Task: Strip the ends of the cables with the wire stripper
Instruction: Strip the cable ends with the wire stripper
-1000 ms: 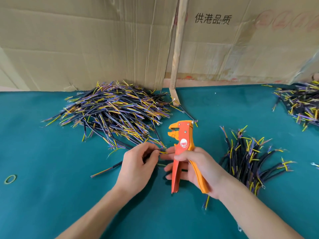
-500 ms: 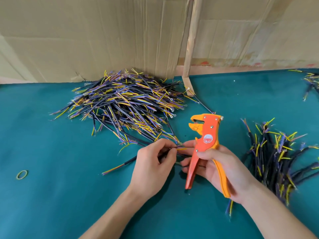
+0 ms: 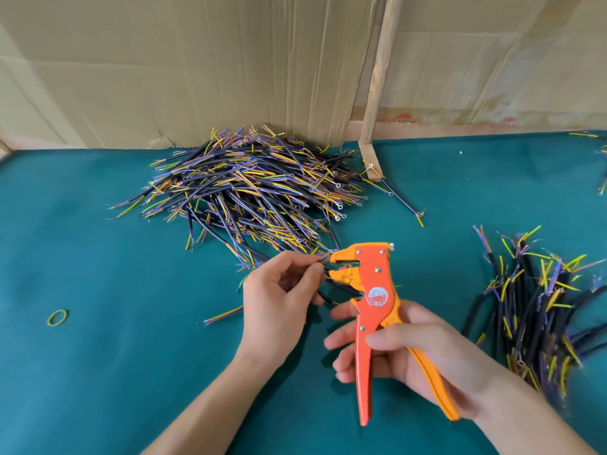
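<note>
My right hand (image 3: 414, 359) grips the handles of an orange and yellow wire stripper (image 3: 371, 290), held upright with its jaws pointing left. My left hand (image 3: 279, 297) pinches a short black cable (image 3: 323, 295) between thumb and fingers. The cable's coloured wire ends sit right at the stripper's parted jaws. A large heap of black cables with yellow and purple ends (image 3: 249, 188) lies behind my hands. A second, smaller pile of cables (image 3: 538, 303) lies to the right of the stripper.
Teal cloth (image 3: 98, 372) covers the table. Cardboard sheets (image 3: 197, 60) stand along the back edge, with a wooden strip (image 3: 377, 77) leaning there. A green rubber band (image 3: 57, 317) lies at the left. One loose cable (image 3: 223, 315) rests near my left wrist. More cables (image 3: 601, 165) show at the far right.
My left hand has lifted the cable and brought its ends to the stripper's jaws. My right hand has raised the stripper off the table. The camera has shifted, so the piles appear further right.
</note>
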{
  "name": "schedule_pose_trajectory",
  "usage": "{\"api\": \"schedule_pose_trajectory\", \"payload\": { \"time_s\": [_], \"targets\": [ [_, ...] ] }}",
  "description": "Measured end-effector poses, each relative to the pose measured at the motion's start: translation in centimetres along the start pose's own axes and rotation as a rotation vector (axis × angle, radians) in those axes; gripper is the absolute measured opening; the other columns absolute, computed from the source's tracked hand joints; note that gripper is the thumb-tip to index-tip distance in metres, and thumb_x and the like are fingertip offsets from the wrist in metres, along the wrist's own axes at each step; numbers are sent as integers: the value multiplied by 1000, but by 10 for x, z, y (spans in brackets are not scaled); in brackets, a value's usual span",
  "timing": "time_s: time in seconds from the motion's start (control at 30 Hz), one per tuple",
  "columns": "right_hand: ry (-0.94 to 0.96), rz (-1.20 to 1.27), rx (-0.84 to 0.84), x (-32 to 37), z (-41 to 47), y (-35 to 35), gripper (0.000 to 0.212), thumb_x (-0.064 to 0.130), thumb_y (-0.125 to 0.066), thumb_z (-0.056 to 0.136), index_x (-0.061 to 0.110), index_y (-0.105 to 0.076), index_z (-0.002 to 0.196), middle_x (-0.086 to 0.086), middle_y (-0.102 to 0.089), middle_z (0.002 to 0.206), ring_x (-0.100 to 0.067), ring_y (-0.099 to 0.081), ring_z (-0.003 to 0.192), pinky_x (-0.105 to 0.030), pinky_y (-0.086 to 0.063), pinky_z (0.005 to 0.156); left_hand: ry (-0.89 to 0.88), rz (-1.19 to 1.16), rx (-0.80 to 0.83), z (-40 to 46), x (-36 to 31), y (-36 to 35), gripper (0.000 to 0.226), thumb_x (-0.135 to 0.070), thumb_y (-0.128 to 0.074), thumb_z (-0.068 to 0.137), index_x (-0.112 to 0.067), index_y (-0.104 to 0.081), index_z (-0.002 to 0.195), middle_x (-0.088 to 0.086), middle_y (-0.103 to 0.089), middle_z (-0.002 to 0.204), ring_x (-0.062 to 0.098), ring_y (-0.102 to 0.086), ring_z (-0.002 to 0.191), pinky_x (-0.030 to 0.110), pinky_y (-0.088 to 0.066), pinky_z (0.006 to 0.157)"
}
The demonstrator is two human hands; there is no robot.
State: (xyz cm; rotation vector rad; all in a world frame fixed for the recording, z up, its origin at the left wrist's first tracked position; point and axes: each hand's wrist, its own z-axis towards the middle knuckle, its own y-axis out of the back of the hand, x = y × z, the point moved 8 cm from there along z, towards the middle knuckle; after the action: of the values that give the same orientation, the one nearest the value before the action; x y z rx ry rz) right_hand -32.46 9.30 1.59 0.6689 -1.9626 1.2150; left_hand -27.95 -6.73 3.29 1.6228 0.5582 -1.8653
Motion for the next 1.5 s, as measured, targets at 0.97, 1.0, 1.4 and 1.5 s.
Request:
{"api": "schedule_pose_trajectory", "payload": {
  "time_s": [0.97,1.0,1.4,1.5],
  "targets": [
    [-15,-74,-37,4,0,3,41,13,-74,84,-4,-66,121,-30,-64,92,-40,-64,75,-49,-56,73,-139,196,5,-9,-16,-5,18,-2,-70,91,-18,-76,92,-16,-72,77,10,-70,61,14,-50,63],
    [-10,-73,-48,5,0,3,39,14,-74,84,-4,-67,119,-29,-63,90,-40,-64,73,-48,-57,71,-135,191,6,-9,-16,-5,18,-2,-70,91,-18,-77,92,-16,-73,77,10,-70,61,14,-50,63],
    [-6,-40,-139,6,-1,2,42,26,-76,83,-3,-71,114,-19,-57,75,-32,-55,58,-42,-52,58,-94,70,-1,-9,-11,-3,21,0,-75,88,-18,-64,89,-4,-75,82,17,-74,64,31,-60,66],
    [-5,-23,-144,6,-1,2,41,23,-72,88,-4,-69,118,-18,-55,73,-30,-54,56,-40,-50,56,-108,86,2,-9,-12,-3,21,0,-75,88,-17,-63,89,-5,-75,81,17,-74,64,34,-60,66]
  ]
}}
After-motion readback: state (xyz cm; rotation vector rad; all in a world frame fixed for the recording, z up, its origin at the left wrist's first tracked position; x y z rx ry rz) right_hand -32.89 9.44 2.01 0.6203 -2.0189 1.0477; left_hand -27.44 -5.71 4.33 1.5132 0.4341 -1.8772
